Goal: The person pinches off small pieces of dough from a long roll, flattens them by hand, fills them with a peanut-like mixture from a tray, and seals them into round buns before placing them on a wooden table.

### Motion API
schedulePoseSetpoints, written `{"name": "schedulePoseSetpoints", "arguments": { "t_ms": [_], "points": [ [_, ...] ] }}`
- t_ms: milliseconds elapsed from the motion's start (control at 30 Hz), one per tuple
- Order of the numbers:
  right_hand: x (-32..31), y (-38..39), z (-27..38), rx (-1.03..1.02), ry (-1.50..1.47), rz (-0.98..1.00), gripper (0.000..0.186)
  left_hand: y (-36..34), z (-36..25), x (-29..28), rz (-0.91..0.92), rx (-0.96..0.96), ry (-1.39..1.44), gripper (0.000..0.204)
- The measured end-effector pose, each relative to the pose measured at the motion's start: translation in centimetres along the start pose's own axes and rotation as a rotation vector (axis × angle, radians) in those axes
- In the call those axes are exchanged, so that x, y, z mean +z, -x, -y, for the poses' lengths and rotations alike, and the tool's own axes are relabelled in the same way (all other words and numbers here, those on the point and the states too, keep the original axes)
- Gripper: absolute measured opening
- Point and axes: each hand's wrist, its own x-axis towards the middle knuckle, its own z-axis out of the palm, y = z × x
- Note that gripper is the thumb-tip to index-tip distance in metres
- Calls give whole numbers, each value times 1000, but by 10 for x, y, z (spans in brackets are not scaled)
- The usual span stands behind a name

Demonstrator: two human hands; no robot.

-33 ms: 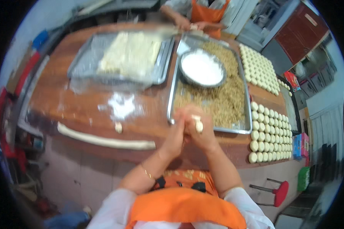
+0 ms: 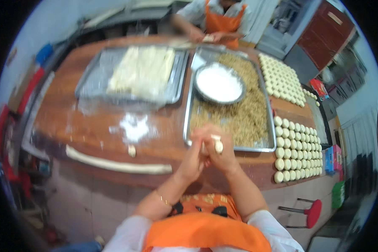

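My left hand (image 2: 193, 157) and my right hand (image 2: 221, 150) are closed together over the near edge of the metal tray (image 2: 256, 148). A small pale dough piece (image 2: 218, 145) shows at the top of my right hand, held in its fingers. Whatever lies between the palms is hidden, and the left fingers are partly covered by the right. Crumbly brown filling (image 2: 252, 113) covers much of the tray, and a metal bowl of white powder (image 2: 219, 84) stands in it. Left of my hands, a long dough rope (image 2: 117, 164) lies along the table's near edge, with a small dough lump (image 2: 132, 151) beyond it.
White flour (image 2: 135, 127) is scattered on the wooden table (image 2: 54, 117). Farther left, another tray (image 2: 92, 75) holds a dough sheet (image 2: 143, 69) and plastic film. Rows of round dough pieces (image 2: 296, 147) stand at the right. A co-worker (image 2: 222, 21) works across the table.
The view has tilted slightly, so the table sits lower and more of the co-worker shows. My hands stay pressed together at the tray's edge with the dough piece still showing.
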Motion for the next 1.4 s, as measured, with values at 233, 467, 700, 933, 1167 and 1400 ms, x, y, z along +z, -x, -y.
{"name": "schedulePoseSetpoints", "arguments": {
  "t_ms": [233, 467, 700, 933, 1167, 1400],
  "points": [
    [18, -1, 2, -188, 22, -122, 40, 12, -1, -17, -69, 108, -134, 39],
    [-6, 5, 8, -263, 1, -159, 42, 11, -12, 1, 200, 92, -193, 41],
    [0, 18, -6, -90, -256, 8, 32, 15, -5, 18, -45, 81, -226, 41],
    [6, 10, 30, -167, -228, -29, 37, 20, -9, -26, 61, 37, -446, 44],
    [5, 12, 33, -236, -236, -30, 41, 44, -18, 43, -121, 159, -374, 50],
    [6, 18, -5, -74, -108, 153, 52, 37, -12, 42, -258, -2, -280, 44]
  ]
}}
